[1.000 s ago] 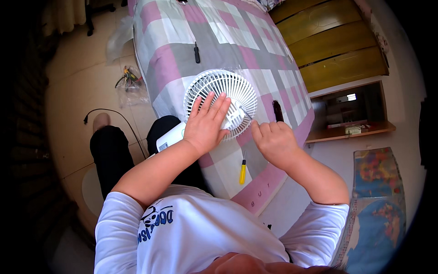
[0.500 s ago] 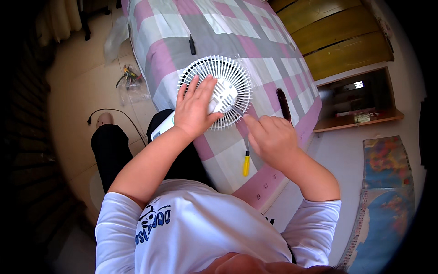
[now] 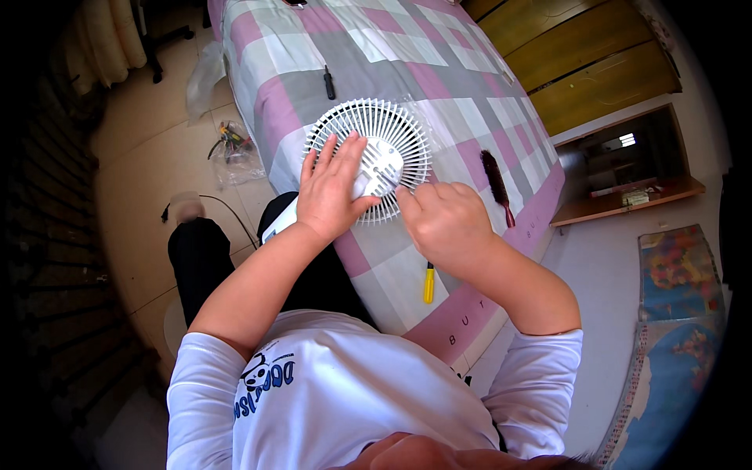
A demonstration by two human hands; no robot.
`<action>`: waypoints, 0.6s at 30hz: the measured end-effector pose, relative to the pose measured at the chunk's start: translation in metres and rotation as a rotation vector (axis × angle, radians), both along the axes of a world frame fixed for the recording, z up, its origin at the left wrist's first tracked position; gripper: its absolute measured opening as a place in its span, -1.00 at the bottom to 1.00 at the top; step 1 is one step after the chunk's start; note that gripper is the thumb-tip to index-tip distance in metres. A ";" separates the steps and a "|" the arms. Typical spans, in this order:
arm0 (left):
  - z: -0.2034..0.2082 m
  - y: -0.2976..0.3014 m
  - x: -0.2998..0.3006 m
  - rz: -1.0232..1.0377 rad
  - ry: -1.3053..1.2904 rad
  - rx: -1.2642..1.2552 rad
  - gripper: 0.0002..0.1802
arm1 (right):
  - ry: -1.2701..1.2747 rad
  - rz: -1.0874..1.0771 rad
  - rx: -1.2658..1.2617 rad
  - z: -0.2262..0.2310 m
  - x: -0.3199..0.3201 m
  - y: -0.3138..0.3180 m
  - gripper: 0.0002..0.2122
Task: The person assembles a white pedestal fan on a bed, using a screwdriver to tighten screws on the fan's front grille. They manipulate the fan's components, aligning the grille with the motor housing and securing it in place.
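A small white electric fan (image 3: 381, 166) lies with its round slatted grille turned up, its white body reaching toward my lap. My left hand (image 3: 333, 192) rests flat on the grille and hub housing, fingers spread and thumb apart. At the near right of the hub, my right hand (image 3: 448, 223) is closed, with thumb and forefinger pinched against the housing. Whatever it holds is hidden by the fingers. Just below that hand lies a yellow-handled screwdriver (image 3: 428, 285), its shaft partly covered. Beyond the fan is a black-handled screwdriver (image 3: 329, 84).
The fan lies on a checked bedspread (image 3: 368, 286). A dark-bristled brush (image 3: 495, 180) with a red handle is at the right. On the floor at left are a plastic bag with cables (image 3: 233, 149) and a black cord (image 3: 223, 201). A wooden shelf (image 3: 627, 200) stands far right.
My right hand has moved slightly left, closer to the hub, and the thin grey thing seen at its fingertips earlier is now hidden. My left hand keeps its place on the fan.
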State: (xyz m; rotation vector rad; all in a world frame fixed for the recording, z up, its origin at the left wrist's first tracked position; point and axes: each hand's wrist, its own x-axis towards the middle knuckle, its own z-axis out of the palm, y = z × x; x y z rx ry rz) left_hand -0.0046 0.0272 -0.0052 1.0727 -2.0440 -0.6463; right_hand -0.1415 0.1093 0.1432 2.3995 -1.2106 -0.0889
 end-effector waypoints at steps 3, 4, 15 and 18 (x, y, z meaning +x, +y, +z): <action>-0.002 0.000 -0.001 -0.001 -0.002 -0.002 0.11 | 0.047 0.019 0.017 0.002 0.005 -0.006 -0.77; -0.002 -0.001 -0.001 -0.002 -0.004 -0.003 0.11 | 0.063 0.028 0.018 0.002 0.006 -0.008 -0.79; -0.002 -0.001 0.001 -0.033 -0.023 0.011 0.04 | 0.203 0.077 0.141 0.009 0.023 -0.021 -0.94; -0.001 0.000 0.003 -0.043 -0.019 0.005 0.05 | 0.184 0.076 0.183 0.010 0.023 -0.023 -0.95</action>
